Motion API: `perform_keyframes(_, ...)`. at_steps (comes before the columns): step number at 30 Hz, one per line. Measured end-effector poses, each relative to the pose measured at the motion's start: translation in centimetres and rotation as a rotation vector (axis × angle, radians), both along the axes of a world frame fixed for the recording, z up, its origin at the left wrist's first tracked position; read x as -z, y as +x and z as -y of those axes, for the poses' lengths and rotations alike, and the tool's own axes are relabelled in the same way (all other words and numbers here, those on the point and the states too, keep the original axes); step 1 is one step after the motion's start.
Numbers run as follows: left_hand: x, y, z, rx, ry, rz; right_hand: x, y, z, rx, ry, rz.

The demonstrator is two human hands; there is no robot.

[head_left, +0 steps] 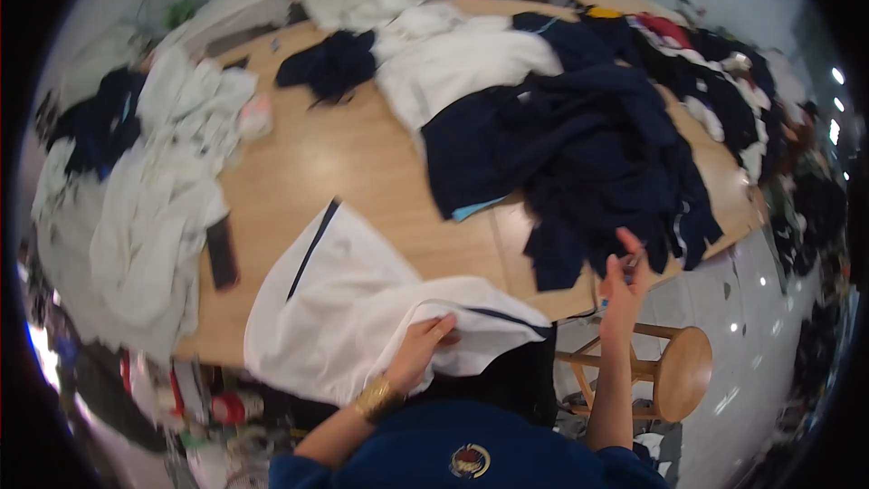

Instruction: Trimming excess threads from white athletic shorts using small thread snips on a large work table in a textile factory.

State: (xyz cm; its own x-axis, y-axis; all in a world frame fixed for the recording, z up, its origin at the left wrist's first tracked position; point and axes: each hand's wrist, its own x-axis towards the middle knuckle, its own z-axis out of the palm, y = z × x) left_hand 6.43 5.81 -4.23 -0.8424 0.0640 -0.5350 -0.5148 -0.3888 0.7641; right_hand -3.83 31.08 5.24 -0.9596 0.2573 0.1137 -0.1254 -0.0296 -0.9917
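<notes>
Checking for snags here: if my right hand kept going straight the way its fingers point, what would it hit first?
Probably the dark navy clothes pile: the right hand points up toward its hanging edge, though depth is unclear.

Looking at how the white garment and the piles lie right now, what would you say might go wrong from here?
The white garment hangs over the near edge of the table, gripped only by the left hand; it might slide to the floor. The right hand is raised beside the dark pile, which overhangs the edge above the wooden stool; a snag could pull pieces down. The dark flat object could get buried.
</notes>
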Motion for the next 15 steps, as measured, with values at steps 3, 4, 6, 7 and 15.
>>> perform_keyframes(3, 0.0, -0.2, 0.4, -0.075, 0.033, -0.053, -5.2, -1.0, -3.0, 0.259, -0.139, -0.167)
perform_keyframes(4, -0.2, -0.2, 0.4, -0.098, 0.004, -0.078, -6.8, -0.8, -4.1, 0.264, -0.204, -0.239)
perform_keyframes(6, -0.4, -0.8, 0.5, -0.073, -0.017, -0.122, -9.8, -0.1, -4.9, 0.293, -0.141, -0.339)
perform_keyframes(7, -0.5, -0.9, 0.7, -0.089, -0.067, -0.152, -10.7, 0.5, -5.3, 0.308, -0.111, -0.402)
perform_keyframes(15, -0.4, -6.2, 3.5, -0.201, -0.198, -0.265, -9.7, 4.4, -5.6, 0.561, 0.283, -0.543)
